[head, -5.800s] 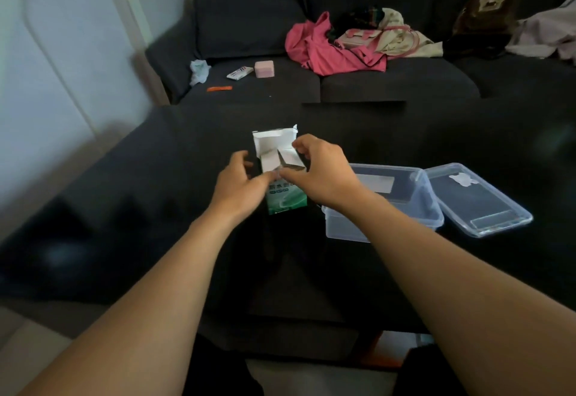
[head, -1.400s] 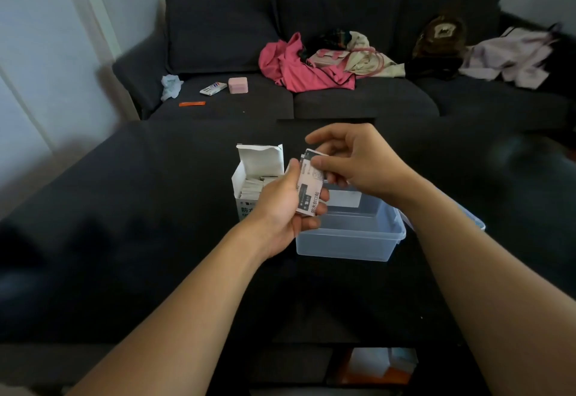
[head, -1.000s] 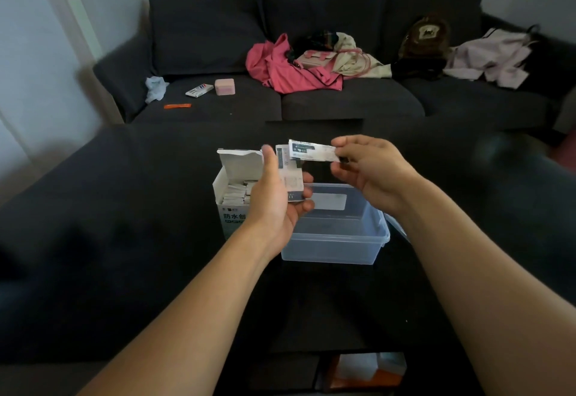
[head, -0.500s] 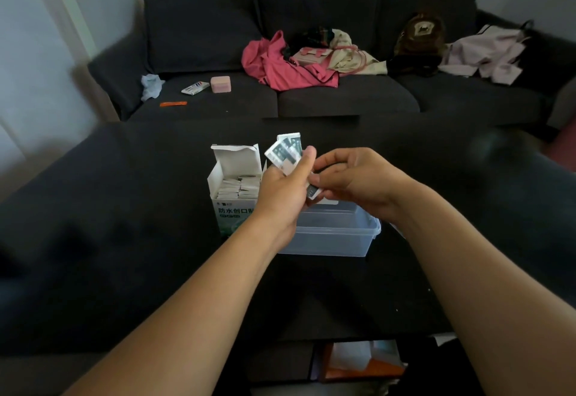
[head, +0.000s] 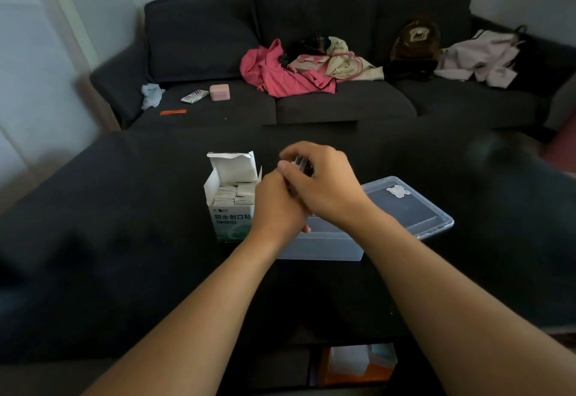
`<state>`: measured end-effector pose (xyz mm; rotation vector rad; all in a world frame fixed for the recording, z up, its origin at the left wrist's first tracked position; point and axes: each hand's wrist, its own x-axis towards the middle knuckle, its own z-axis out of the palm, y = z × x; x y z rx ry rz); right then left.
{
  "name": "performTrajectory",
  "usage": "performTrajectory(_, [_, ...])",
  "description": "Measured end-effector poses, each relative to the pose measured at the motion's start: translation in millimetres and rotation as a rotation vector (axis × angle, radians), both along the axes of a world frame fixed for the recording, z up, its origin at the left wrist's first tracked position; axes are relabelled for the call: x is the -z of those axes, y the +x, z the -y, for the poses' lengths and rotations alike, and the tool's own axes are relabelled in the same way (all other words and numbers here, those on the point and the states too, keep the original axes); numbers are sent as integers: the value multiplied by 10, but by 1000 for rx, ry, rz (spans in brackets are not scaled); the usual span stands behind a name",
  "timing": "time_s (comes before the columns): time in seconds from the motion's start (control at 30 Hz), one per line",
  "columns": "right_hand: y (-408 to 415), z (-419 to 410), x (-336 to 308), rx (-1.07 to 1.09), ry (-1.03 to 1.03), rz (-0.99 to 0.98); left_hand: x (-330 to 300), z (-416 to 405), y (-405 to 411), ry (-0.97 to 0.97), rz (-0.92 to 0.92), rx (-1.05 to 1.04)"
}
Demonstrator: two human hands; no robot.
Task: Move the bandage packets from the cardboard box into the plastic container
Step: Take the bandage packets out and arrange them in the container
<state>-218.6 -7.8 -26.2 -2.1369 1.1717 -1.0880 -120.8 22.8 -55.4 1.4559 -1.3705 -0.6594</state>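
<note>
An open white and green cardboard box (head: 232,215) stands on the dark table with several white bandage packets (head: 237,193) inside. Just right of it sits the clear plastic container (head: 324,244), mostly hidden behind my hands. My left hand (head: 277,205) and right hand (head: 321,183) are pressed together above the container, both curled round a small bunch of bandage packets (head: 300,163). Only a blurred edge of that bunch shows between my fingers.
The container's clear lid (head: 408,205) lies flat to the right. The dark table (head: 124,255) spreads around. Behind it a dark sofa (head: 311,105) carries pink clothing (head: 280,74), a small pink box (head: 219,92) and a brown bag (head: 416,37).
My right hand has closed over the packets that my left hand fanned out half a second ago, so they are now nearly hidden. The view tilted, showing the lid again.
</note>
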Motion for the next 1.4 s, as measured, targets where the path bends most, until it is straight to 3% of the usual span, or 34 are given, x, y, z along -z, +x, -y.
performTrajectory(0.2, [-9, 84, 33, 11, 3, -11, 3, 81, 3, 6, 43, -25])
performTrajectory(0.33, [-68, 137, 10, -15, 263, 225, 35, 149, 74, 84, -110, -33])
performTrajectory(0.47, [-192, 190, 45, -126, 474, 187, 45, 129, 153, 106, -135, 0])
performTrajectory(0.83, [-140, 237, 42, -155, 675, 212, -14, 14, 273, 155, -31, 87])
performTrajectory(0.93, [-214, 340, 13, -80, 802, 326, -44, -45, 383, 156, 167, 76])
performTrajectory(1.0, [-253, 400, 32, -19, 852, 238, -53, -85, 488, 148, 278, 36])
performTrajectory(1.13, [-171, 484, 175, 36, 854, -87, -44, -122, 672, 202, 331, -16])
performTrajectory(1.4, [168, 524, 509, 43, 765, -493, -36, -221, 706, 423, 418, 214])
